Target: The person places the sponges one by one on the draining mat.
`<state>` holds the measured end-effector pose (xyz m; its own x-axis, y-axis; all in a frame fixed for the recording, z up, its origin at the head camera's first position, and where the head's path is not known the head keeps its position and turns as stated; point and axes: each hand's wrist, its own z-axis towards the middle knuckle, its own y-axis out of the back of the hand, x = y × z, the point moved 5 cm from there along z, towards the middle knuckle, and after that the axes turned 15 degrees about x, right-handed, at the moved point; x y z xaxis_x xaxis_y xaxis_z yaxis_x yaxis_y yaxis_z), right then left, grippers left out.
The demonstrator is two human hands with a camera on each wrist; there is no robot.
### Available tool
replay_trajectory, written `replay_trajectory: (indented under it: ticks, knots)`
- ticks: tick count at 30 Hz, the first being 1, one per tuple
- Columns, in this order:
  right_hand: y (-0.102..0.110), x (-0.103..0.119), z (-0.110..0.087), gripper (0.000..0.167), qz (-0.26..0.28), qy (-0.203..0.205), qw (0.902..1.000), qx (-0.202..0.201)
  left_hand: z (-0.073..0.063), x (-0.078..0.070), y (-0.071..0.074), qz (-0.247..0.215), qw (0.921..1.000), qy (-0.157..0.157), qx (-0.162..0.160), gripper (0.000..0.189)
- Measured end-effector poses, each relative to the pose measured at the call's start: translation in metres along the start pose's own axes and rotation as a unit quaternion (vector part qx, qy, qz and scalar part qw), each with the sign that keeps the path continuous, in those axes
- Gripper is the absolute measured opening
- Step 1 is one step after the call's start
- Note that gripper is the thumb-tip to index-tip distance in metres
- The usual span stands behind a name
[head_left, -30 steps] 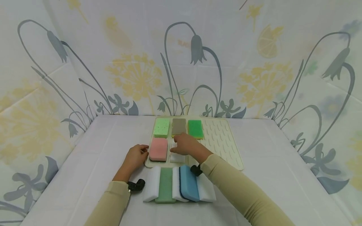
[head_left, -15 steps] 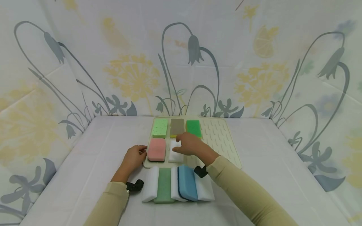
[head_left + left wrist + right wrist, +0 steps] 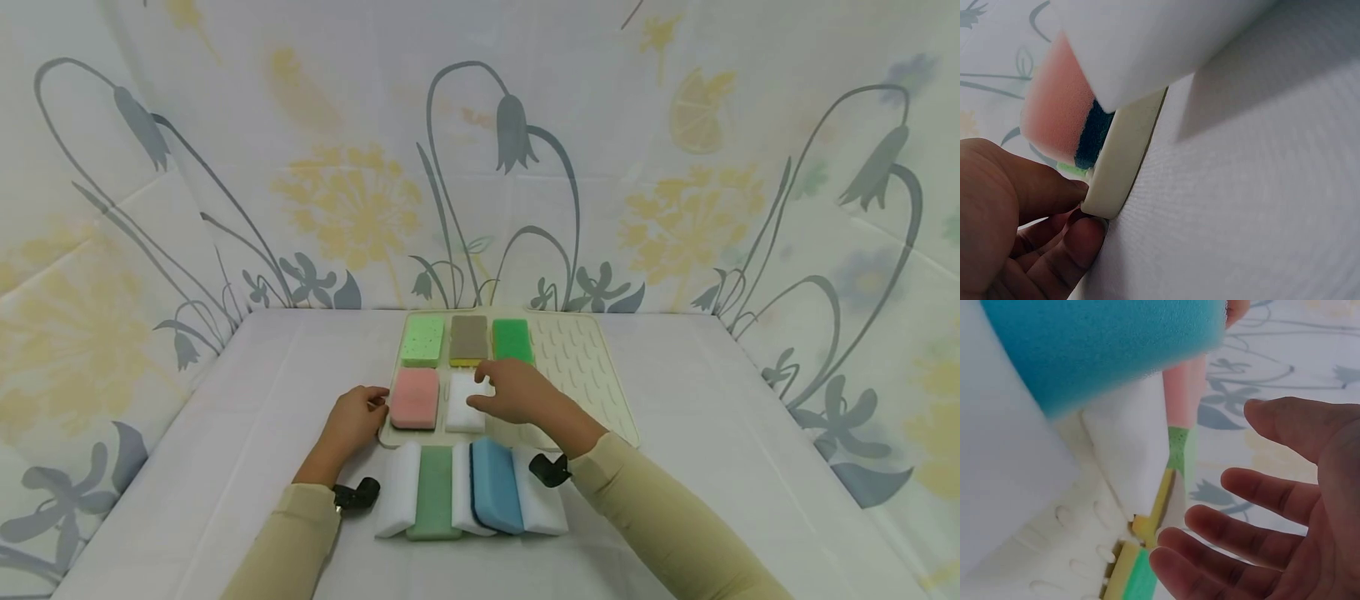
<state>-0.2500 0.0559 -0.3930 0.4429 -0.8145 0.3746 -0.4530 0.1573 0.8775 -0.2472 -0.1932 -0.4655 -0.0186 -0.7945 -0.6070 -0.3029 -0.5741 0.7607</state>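
A cream ridged drying mat (image 3: pixel 585 367) lies at the back of the table. My left hand (image 3: pixel 351 427) pinches its near left edge; in the left wrist view the thumb is on top of the rim (image 3: pixel 1124 156) and the fingers are below. Beside that hand sits a pink sponge (image 3: pixel 415 398) with a dark scouring layer. A white sponge (image 3: pixel 461 410) lies flat right of the pink one. My right hand (image 3: pixel 521 396) hovers at the white sponge's right side, holding nothing; the right wrist view shows its fingers (image 3: pixel 1247 544) spread and relaxed, apart from the sponge.
Along the mat's back row sit a light green sponge (image 3: pixel 423 340), a grey-brown one (image 3: pixel 468 337) and a green one (image 3: pixel 512 340). In front of the mat leans a row of white, dull green (image 3: pixel 433 493) and blue (image 3: pixel 497 487) sponges. A patterned cloth hangs behind.
My right hand has let go of the white sponge and drawn back to the right, uncovering more of it. My left hand has stayed at the mat's edge.
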Motion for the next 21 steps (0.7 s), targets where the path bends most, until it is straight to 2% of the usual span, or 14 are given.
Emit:
replay_trajectory:
  ticks: [11,21]
  knots:
    - [-0.008,-0.005,-0.025,0.037,0.042,0.004,0.9985,-0.034,0.001,0.003,0.000,-0.003,1.0000,-0.002,-0.004,0.036]
    - [-0.019,-0.015,-0.043,0.032,0.074,-0.013,0.9959,-0.051,0.002,0.004,0.000,-0.005,1.0000,-0.001,-0.005,0.036]
